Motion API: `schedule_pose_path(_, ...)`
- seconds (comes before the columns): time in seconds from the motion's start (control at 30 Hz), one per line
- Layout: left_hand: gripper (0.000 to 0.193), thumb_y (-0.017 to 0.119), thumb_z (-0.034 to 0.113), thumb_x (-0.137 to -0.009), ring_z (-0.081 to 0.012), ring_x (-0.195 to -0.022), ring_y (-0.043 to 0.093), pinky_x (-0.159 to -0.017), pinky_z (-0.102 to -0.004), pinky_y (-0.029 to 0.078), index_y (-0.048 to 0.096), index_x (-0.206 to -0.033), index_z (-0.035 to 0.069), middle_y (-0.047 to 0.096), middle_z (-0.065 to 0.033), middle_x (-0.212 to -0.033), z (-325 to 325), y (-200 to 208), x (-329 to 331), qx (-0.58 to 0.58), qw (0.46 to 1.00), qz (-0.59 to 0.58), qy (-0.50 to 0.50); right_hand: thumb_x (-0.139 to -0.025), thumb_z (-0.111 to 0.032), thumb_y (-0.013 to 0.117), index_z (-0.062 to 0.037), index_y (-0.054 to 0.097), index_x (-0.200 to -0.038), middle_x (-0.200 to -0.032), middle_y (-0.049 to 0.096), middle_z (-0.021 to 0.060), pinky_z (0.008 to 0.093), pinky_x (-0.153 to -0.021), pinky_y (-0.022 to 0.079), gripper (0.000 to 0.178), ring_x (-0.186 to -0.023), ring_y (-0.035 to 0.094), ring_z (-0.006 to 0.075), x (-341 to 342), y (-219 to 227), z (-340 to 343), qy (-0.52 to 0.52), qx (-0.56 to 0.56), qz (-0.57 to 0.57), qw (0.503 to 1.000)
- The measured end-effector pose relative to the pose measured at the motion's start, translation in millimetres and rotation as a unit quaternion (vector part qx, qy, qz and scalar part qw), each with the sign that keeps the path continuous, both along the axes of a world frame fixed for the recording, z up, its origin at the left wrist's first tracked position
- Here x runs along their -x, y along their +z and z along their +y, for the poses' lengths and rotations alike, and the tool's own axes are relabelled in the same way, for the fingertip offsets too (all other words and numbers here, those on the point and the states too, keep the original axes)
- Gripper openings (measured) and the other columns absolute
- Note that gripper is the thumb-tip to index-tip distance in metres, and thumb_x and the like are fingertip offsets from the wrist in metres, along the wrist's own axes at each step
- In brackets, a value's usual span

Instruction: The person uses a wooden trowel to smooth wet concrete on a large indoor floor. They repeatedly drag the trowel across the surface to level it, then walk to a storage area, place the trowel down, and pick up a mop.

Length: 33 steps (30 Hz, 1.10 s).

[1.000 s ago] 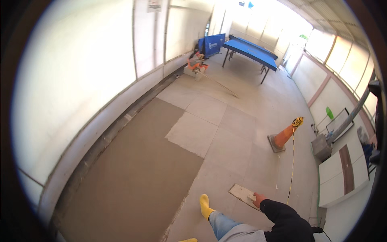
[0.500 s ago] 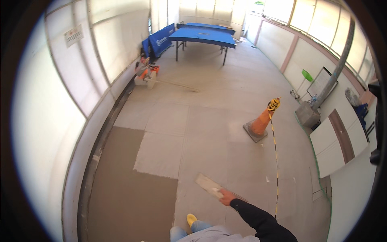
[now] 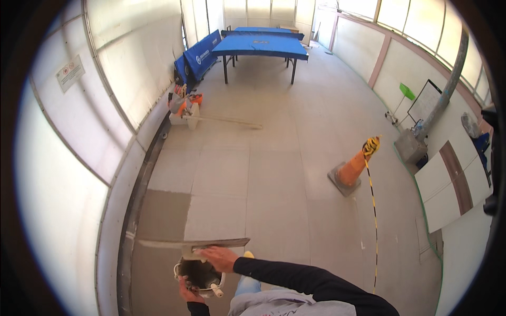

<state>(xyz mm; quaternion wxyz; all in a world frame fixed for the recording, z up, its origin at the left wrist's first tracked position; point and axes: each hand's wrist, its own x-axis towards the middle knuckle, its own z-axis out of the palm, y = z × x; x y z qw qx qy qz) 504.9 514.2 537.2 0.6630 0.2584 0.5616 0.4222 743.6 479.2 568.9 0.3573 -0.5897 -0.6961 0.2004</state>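
My right hand [image 3: 221, 258] is closed on a long, flat plastering trowel [image 3: 232, 243], its blade spanning level just beyond a bucket [image 3: 220, 278]. On the bucket's left side, my left hand [image 3: 187, 290] grips its wall near the rim, holding it in front of my body. A pale tool handle [image 3: 216, 290] sticks out over the near rim; the rest of that tool is hard to make out inside. The bucket's contents look dark and grey. Below and beyond lies a darker, freshly coated patch [image 3: 164, 210] of floor along the left wall.
An orange cone [image 3: 349, 173] with a yellow-black striped chain [image 3: 373, 200] stands to the right. Farther off are a blue table-tennis table [image 3: 261, 46], blue barriers [image 3: 201, 57], a white container [image 3: 185, 117] and a long pole [image 3: 229, 122]. A pipe [image 3: 447, 87] leans at right.
My right hand has brought the trowel from out over the floor at right back leftward to the bucket. The bucket and my left hand have come into view.
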Motion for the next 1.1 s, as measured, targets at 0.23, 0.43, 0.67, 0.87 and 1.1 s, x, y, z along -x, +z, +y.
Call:
schedule_pose_path(0.23, 0.065, 0.061, 0.059, -0.091, -0.0197, -0.113, 0.054, -0.089, -0.0358, 0.044, 0.052, -0.135, 0.012, 0.058, -0.0085, -0.124, 133.6, 50.7, -178.3, -0.009, 0.994, -0.019, -0.107, -0.091, -0.006, 0.051, -0.0001, 0.043, -0.134, -0.128, 0.058, 0.0228, 0.0419, -0.1, 0.048, 0.045, -0.121, 0.055, 0.0348, -90.8, 27.6, 115.7, 0.036, -0.056, -0.052, 0.996)
schedule_pose_path(0.43, 0.063, 0.065, 0.061, -0.088, -0.014, -0.089, 0.06, -0.072, -0.0335, 0.049, 0.055, -0.128, 0.013, 0.06, -0.004, -0.109, 226.7, 36.6, -297.6, -0.025, 0.985, -0.066, -0.159, -0.09, -0.009, 0.056, -0.0014, 0.05, -0.126, -0.121, 0.06, 0.0159, 0.0404, -0.102, 0.048, 0.037, -0.121, 0.056, 0.0313, -215.4, 24.0, 163.3, 0.035, -0.181, -0.131, 0.974)
schedule_pose_path(0.67, 0.05, 0.069, 0.066, -0.082, -0.0062, -0.057, 0.031, -0.057, -0.0252, 0.031, 0.06, -0.101, 0.021, 0.046, 0.0064, -0.082, 320.7, -12.1, -410.4, 0.094, 0.995, 0.021, 0.02, -0.085, -0.017, 0.069, -0.0063, 0.065, -0.114, -0.112, 0.066, 0.0133, 0.0431, -0.095, 0.049, 0.031, -0.107, 0.061, 0.0332, -463.2, -92.6, 53.0, -0.326, 0.107, -0.036, 0.939)
schedule_pose_path(0.87, 0.055, 0.07, 0.064, -0.082, -0.0074, -0.061, 0.031, -0.059, -0.0279, 0.034, 0.057, -0.109, 0.018, 0.044, 0.0039, -0.085, 387.4, -8.4, -473.6, 0.091, 0.987, 0.034, 0.131, -0.081, -0.021, 0.072, -0.0112, 0.064, -0.109, -0.1, 0.07, 0.0139, 0.0467, -0.083, 0.052, 0.03, -0.097, 0.065, 0.0351, -650.0, -125.4, -12.6, -0.508, 0.354, -0.003, 0.785)
schedule_pose_path(1.1, 0.056, 0.073, 0.066, -0.078, -0.0056, -0.058, 0.031, -0.062, -0.0254, 0.033, 0.058, -0.103, 0.019, 0.046, 0.0067, -0.087, 467.0, -16.6, -516.1, 0.08, 0.958, 0.022, 0.275, -0.084, -0.023, 0.071, -0.0081, 0.063, -0.107, -0.102, 0.07, 0.0157, 0.0477, -0.083, 0.051, 0.029, -0.1, 0.063, 0.0373, -814.6, -139.7, 198.3, -0.366, 0.374, -0.075, 0.849)
